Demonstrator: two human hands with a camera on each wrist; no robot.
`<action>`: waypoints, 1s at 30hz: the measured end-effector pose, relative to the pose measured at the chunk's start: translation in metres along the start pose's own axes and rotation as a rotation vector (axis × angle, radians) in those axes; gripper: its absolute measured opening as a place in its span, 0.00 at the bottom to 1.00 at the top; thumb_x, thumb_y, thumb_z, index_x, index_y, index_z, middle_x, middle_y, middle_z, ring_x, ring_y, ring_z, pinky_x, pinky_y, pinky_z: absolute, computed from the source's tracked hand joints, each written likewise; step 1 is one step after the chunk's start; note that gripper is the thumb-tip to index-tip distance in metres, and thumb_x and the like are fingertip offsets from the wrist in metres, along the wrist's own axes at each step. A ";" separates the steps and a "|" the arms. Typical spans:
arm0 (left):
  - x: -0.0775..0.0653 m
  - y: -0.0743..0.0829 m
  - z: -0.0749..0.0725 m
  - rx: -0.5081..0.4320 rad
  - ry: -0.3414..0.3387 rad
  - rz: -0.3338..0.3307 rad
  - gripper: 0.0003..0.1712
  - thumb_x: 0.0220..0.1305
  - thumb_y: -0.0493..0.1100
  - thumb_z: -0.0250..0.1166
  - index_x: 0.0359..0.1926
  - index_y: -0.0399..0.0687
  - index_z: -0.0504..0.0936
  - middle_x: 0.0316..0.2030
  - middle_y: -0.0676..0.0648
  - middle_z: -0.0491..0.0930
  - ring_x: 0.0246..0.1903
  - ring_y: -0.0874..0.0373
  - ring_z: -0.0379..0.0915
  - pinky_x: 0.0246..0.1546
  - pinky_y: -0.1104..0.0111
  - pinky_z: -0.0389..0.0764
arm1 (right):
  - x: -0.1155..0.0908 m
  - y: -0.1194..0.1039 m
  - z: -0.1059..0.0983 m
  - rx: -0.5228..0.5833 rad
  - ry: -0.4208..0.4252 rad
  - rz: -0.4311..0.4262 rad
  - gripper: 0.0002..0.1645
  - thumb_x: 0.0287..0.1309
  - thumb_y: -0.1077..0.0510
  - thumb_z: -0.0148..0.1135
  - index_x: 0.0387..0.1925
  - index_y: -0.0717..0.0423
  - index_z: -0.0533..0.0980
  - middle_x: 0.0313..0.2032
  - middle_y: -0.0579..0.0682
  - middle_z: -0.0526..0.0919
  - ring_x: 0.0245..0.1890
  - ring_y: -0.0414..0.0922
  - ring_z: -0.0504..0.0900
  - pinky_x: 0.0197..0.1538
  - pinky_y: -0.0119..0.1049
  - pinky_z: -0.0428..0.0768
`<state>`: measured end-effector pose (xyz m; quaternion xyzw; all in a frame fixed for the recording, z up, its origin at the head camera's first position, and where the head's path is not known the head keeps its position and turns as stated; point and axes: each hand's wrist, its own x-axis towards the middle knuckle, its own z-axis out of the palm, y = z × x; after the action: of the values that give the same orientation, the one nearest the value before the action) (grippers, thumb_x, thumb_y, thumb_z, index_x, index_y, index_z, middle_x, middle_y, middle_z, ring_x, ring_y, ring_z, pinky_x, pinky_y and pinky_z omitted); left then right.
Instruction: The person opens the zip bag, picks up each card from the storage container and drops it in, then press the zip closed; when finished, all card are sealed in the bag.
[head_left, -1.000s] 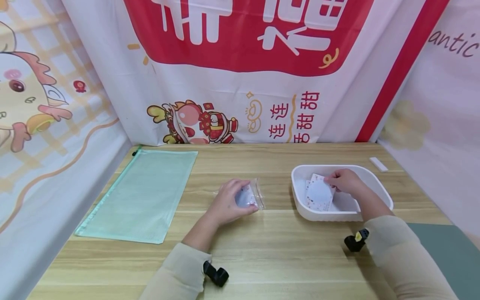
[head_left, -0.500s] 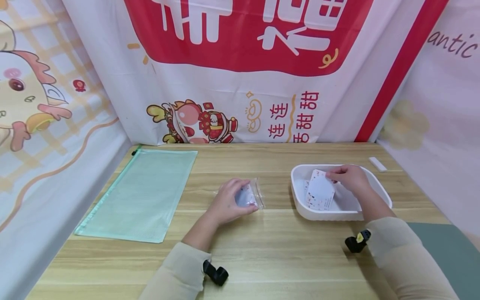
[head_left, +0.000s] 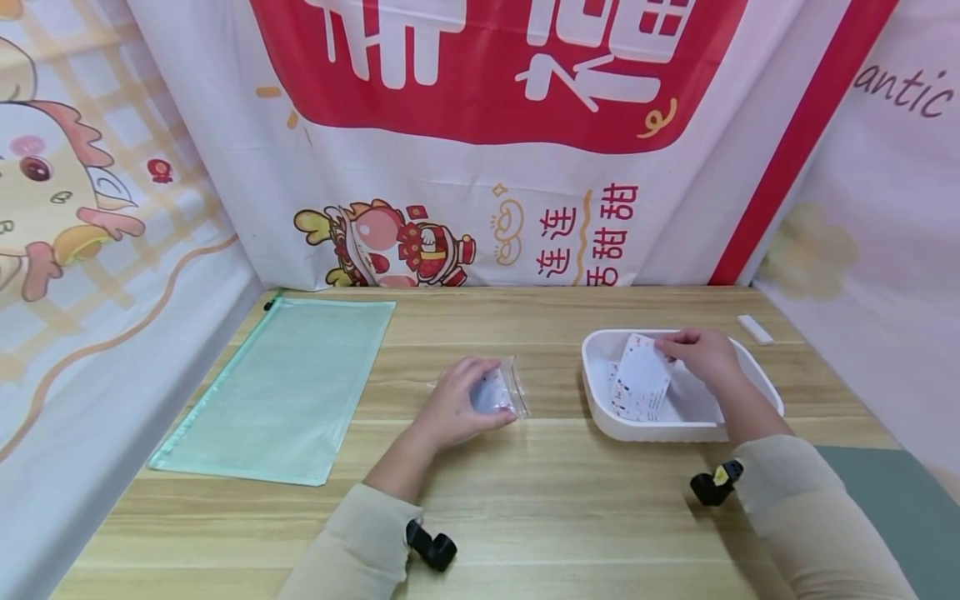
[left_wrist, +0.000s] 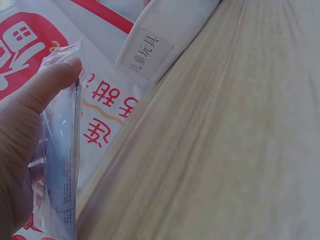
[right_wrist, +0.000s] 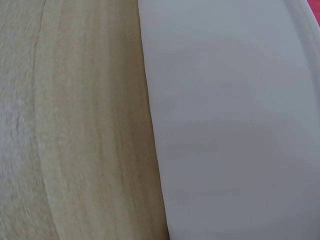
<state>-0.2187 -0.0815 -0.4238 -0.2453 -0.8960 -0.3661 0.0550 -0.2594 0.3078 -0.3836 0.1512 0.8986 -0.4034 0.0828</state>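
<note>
In the head view my left hand [head_left: 461, 404] grips a small clear zip bag [head_left: 516, 387] over the middle of the table. Pale printed cards [left_wrist: 61, 165] show inside that bag in the left wrist view, with my thumb across its top edge. Over on the right, my right hand [head_left: 701, 357] reaches into a white plastic basin [head_left: 622, 430] and pinches the upper corner of a white card [head_left: 641, 379] with small coloured prints. The card leans at a tilt, and part of another card shows behind its left edge. Only the basin's outer wall [right_wrist: 230, 120] and wood fill the right wrist view.
A mint-green mesh zip pouch [head_left: 277, 392] lies flat at the left. Behind the basin is a small white bar [head_left: 755, 329]. A grey-green mat [head_left: 892, 500] covers the near right. Printed cloth [head_left: 487, 208] hangs along the table's back edge.
My right hand has moved slightly up and to the right, raising the card's top edge and turning the card a little. The left hand and its bag stay put.
</note>
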 end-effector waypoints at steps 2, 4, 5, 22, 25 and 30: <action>0.000 0.000 0.000 0.002 -0.002 -0.002 0.46 0.45 0.60 0.76 0.65 0.50 0.73 0.59 0.46 0.76 0.57 0.48 0.71 0.58 0.52 0.73 | 0.000 0.001 -0.001 -0.001 0.000 0.000 0.35 0.63 0.35 0.57 0.60 0.57 0.73 0.56 0.60 0.76 0.60 0.58 0.66 0.63 0.58 0.69; 0.000 0.000 0.000 0.006 -0.003 -0.001 0.46 0.45 0.60 0.76 0.65 0.50 0.73 0.59 0.46 0.76 0.57 0.48 0.71 0.57 0.52 0.73 | 0.000 0.002 -0.002 0.001 0.000 -0.018 0.37 0.63 0.34 0.56 0.60 0.59 0.72 0.57 0.61 0.75 0.60 0.59 0.66 0.62 0.58 0.70; 0.000 0.000 0.000 0.008 -0.003 0.000 0.46 0.45 0.60 0.76 0.65 0.50 0.73 0.59 0.46 0.76 0.57 0.48 0.71 0.57 0.52 0.73 | 0.000 0.002 -0.003 0.006 -0.005 -0.026 0.38 0.63 0.34 0.56 0.60 0.59 0.72 0.57 0.62 0.74 0.59 0.59 0.66 0.61 0.57 0.71; 0.000 0.000 -0.001 0.010 -0.001 0.015 0.46 0.45 0.60 0.76 0.65 0.48 0.73 0.58 0.45 0.76 0.57 0.48 0.71 0.59 0.52 0.72 | -0.030 -0.029 -0.010 0.121 -0.023 -0.199 0.33 0.65 0.41 0.58 0.64 0.56 0.71 0.38 0.46 0.80 0.34 0.40 0.80 0.42 0.28 0.83; 0.000 0.001 -0.001 0.010 0.002 0.015 0.46 0.45 0.60 0.76 0.65 0.48 0.73 0.57 0.45 0.76 0.56 0.48 0.71 0.58 0.52 0.72 | -0.038 -0.036 -0.008 0.157 0.006 -0.203 0.35 0.65 0.40 0.57 0.66 0.55 0.70 0.37 0.43 0.80 0.34 0.40 0.79 0.41 0.27 0.82; 0.001 -0.001 0.000 0.012 0.005 0.019 0.46 0.45 0.60 0.76 0.64 0.48 0.74 0.57 0.45 0.77 0.56 0.48 0.72 0.59 0.52 0.72 | -0.053 -0.048 -0.005 0.373 0.082 -0.195 0.32 0.63 0.42 0.61 0.63 0.54 0.73 0.31 0.35 0.81 0.30 0.36 0.79 0.37 0.25 0.82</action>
<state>-0.2197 -0.0817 -0.4239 -0.2523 -0.8957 -0.3609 0.0623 -0.2259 0.2709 -0.3321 0.0927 0.8215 -0.5622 -0.0224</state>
